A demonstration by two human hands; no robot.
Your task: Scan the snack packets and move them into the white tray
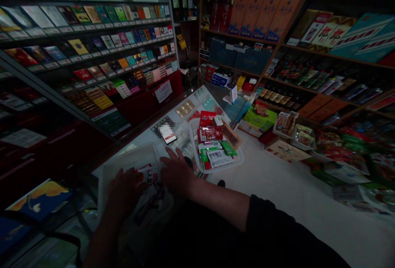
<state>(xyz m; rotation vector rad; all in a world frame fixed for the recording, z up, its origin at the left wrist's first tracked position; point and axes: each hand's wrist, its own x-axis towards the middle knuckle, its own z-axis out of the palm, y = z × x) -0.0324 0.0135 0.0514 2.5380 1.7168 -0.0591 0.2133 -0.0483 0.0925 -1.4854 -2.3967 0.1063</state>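
My left hand point(125, 192) and my right hand point(177, 171) both rest on a thin white plastic bag point(138, 169) spread on the glass counter point(145, 134). A red-and-white printed item point(148, 176) shows between the hands. My right hand lies flat with fingers apart on the bag's right edge. My left hand covers the bag's near part; whether its fingers pinch the plastic is too dark to tell. Just right of my right hand stands a clear tray point(237, 162) with several red, green and white snack packets.
A phone point(168, 133) lies on the counter behind the bag. Angled racks of small boxes point(92, 50) rise at the left. Shelves of cartons and bottles point(293, 66) line the right wall, with boxes of goods point(286, 128) on the pale floor.
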